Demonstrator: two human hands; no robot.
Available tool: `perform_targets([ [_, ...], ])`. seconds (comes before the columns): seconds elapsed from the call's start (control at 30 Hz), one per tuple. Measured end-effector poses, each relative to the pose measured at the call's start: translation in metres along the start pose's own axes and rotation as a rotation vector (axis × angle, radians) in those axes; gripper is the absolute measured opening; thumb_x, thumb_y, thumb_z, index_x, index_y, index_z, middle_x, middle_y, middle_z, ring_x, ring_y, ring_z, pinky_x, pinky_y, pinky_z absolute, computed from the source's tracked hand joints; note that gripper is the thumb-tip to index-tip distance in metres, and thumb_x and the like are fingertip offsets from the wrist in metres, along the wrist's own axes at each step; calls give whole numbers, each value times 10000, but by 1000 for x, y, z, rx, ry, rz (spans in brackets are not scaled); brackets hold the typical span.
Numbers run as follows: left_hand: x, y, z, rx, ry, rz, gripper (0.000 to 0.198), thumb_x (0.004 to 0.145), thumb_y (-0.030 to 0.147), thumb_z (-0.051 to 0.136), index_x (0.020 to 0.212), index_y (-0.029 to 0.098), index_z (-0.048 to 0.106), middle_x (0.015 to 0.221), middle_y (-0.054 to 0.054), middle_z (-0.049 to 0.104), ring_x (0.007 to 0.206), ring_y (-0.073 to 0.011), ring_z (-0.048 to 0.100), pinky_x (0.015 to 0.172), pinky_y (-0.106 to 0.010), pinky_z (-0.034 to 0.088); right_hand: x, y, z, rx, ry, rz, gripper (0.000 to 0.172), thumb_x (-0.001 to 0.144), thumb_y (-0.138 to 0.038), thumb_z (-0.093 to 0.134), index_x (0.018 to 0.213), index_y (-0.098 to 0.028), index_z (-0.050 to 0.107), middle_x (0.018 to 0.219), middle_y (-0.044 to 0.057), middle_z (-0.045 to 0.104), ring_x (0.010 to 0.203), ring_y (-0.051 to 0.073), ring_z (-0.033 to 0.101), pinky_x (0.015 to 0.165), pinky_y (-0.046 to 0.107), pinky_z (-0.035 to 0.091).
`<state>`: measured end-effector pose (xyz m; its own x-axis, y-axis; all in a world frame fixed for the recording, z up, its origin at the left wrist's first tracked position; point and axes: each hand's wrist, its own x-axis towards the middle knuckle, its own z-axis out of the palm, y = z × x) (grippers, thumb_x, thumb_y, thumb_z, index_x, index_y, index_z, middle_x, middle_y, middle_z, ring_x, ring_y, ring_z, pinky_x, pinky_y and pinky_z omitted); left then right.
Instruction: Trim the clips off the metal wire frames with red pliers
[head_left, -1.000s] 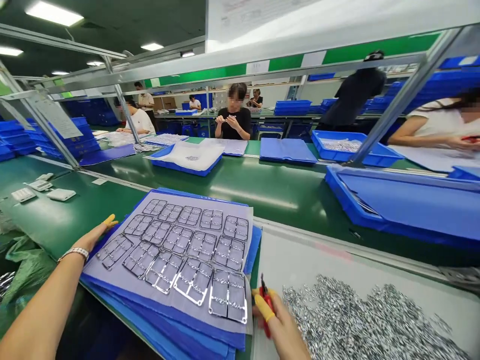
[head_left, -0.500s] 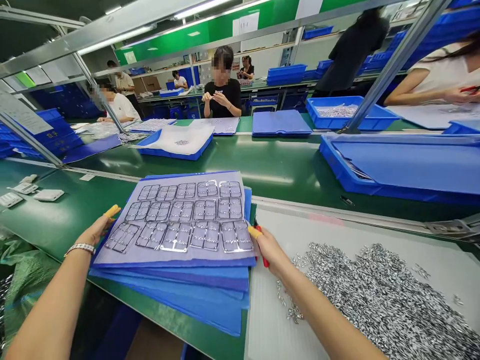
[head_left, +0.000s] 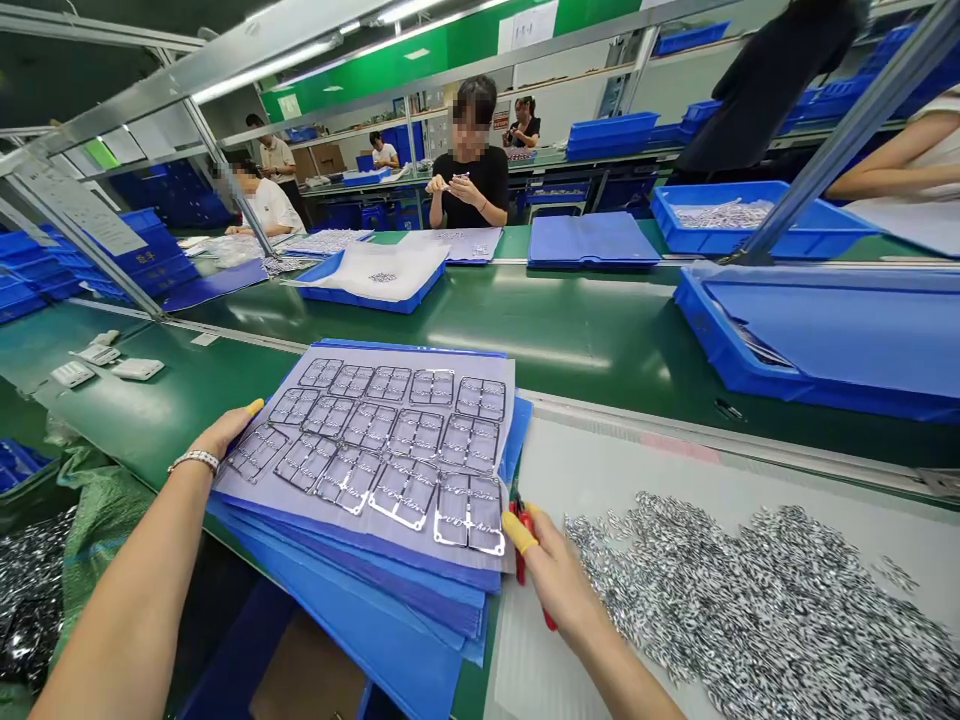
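A blue plastic board lies on top of a stack of blue sheets, overlaid with a pale sheet. Several rows of thin shiny metal frames, each with small parts inside, rest on it. At the board's left edge, my left hand grips it, a yellow cover on a finger. My right hand pinches the near right corner with a yellow-covered thumb. Red-handled pliers are also in that hand, their jaws pointing away from me and their handles partly hidden by the fingers.
To the right, a heap of small shiny metal pieces covers part of a white sheet. Blue trays stand across the green bench. White devices lie at left, above a green sack. Several people sit opposite.
The board has turned clockwise, its right side swinging toward me with my right hand, and the frames have turned with it. The whole scene has shifted right in view.
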<state>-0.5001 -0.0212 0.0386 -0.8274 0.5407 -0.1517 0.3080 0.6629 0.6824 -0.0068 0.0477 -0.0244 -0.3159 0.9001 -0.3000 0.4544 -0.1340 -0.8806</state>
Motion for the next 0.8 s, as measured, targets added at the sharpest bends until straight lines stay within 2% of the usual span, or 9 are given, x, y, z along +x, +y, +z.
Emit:
perform_targets([
  [0.1,-37,22,7,88,103,154,498,675,423,628,1088,144,634,1183,-132,616,1177,-375,481,965,-444,397,-9,9,-15,39,36,-16,475,744,-579,514,1042,-215,574,955,64,688,884,254,618,806,382,455],
  [0.17,-82,40,23,105,126,300,528,727,442,594,1209,228,578,1255,-60,579,1204,-326,463,1039,-423,338,-21,18,-26,26,101,-44,515,727,-579,544,1099,-224,564,1053,77,677,921,256,617,839,397,457],
  [0.2,-110,50,34,113,76,465,538,759,456,572,1252,244,552,1242,-48,587,1172,-310,487,1045,-429,333,-30,24,-31,12,121,-62,516,737,-579,543,1120,-233,562,1081,77,671,919,251,619,843,397,462],
  [0.3,-196,81,78,88,-336,917,646,692,462,693,1296,291,540,1284,-49,573,1211,-326,436,1093,-456,246,-59,47,-34,47,118,-156,485,805,-555,514,1178,-248,550,1113,82,665,938,230,630,862,367,479],
  [0.37,-235,98,109,-21,-561,1076,772,614,451,771,1329,316,513,1324,-78,544,1248,-371,377,1108,-511,149,-78,66,-30,126,107,-230,474,849,-531,484,1212,-232,543,1153,100,654,1000,230,627,900,361,478],
  [0.4,-247,103,123,-56,-612,1107,793,601,449,783,1334,322,507,1321,-98,540,1240,-388,377,1099,-536,127,-85,74,-28,152,106,-260,479,868,-510,474,1249,-224,527,1196,110,636,1037,232,619,936,373,463],
  [0.57,-252,104,165,70,-475,1203,775,585,509,773,1302,343,529,1162,-120,592,1090,-376,467,1051,-577,148,-101,94,-29,20,-52,-468,521,881,-440,509,1368,-262,457,1357,106,523,1270,257,455,1059,436,359],
  [0.7,-249,99,172,293,-436,1209,794,604,532,743,1330,345,484,1157,-114,546,1086,-365,449,1022,-586,184,-105,95,-30,-79,-97,-608,595,818,-452,604,1367,-276,460,1332,104,534,1252,268,464,1040,440,384],
  [0.8,-252,100,172,424,-427,1197,843,603,516,742,1368,338,434,1135,-111,520,1056,-348,453,974,-579,260,-108,97,-29,-36,6,-623,526,837,-416,573,1330,-252,490,1241,103,588,1160,251,534,990,411,434],
])
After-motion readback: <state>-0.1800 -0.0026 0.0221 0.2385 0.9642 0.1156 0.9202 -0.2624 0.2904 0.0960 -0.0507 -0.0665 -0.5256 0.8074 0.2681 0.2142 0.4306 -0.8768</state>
